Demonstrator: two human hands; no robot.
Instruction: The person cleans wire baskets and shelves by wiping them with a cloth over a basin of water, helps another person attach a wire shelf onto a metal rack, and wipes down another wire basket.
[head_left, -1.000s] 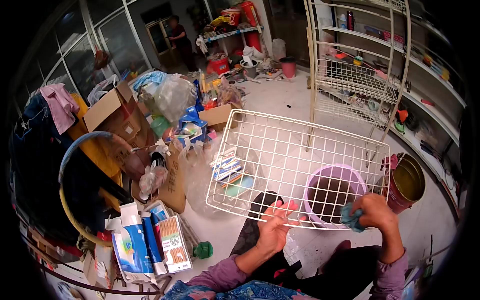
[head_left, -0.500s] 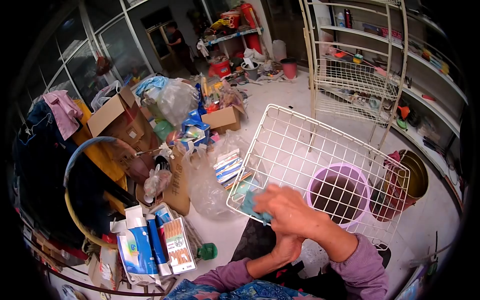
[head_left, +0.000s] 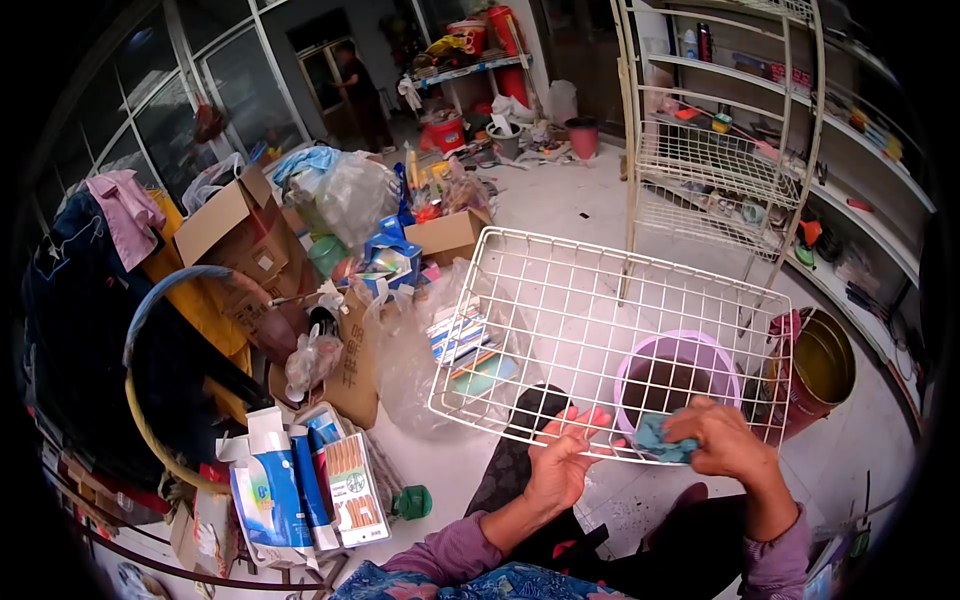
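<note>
Largest 1st: a tall metal stand (head_left: 715, 160) w/ wire shelves is upright on the far R side of the view, beyond the work. Next the white wire rack (head_left: 610, 340), held in front of the person's lap — its long axis runs L to R across the view, R end slanting a bit nearer, so one long side faces the body & the other points away to the floor beyond. Clear plastic bag (head_left: 395, 350) is by the rack's L end, w/ flat packs (head_left: 458, 335) showing thru the wires there. Reddish tin (head_left: 805, 400) stands at the R end, partly seen thru the grid. Purple tub (head_left: 734, 375) w/ dark water shows thru the R half; gap btwn tub & rack can't be judged. R hand (head_left: 728, 440) is closed round a bunched teal cloth (head_left: 660, 438), pressed to the near long side, toward the R end. L hand (head_left: 560, 470) grips that same near side approx. mid-length — palm up, fingers spread under/thru the wires, thumb at the rim.
</note>
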